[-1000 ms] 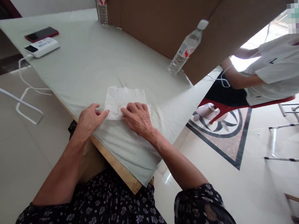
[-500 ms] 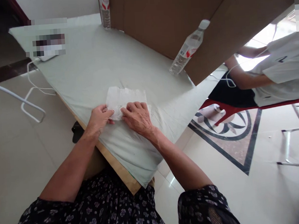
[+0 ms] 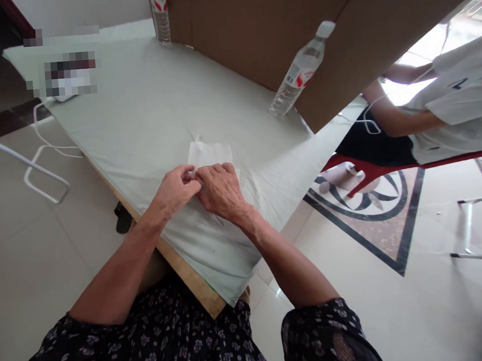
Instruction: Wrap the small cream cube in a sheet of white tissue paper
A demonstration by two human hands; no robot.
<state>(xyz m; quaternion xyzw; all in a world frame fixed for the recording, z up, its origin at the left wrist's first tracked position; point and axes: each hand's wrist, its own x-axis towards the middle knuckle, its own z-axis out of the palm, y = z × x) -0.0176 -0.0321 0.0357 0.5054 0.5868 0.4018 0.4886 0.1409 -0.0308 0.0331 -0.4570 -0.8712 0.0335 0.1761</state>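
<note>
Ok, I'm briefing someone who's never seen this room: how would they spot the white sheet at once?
Start at the big brown cardboard panel, then follow the pale cloth towards its nearest corner. Where the left hand and right hand meet, the thin white sheet shows just beyond them. It is flat and whiter than the cloth.

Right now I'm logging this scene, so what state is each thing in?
White sheet: visible part lying flat, rest hidden
Left hand: fingers bent, grip unclear
Right hand: fingers bent, over the sheet
Near bottle: capped, standing
Far bottle: standing, top out of view
Cardboard: upright
Tablecloth: spread, wrinkled
White cable: hanging, slack
</note>
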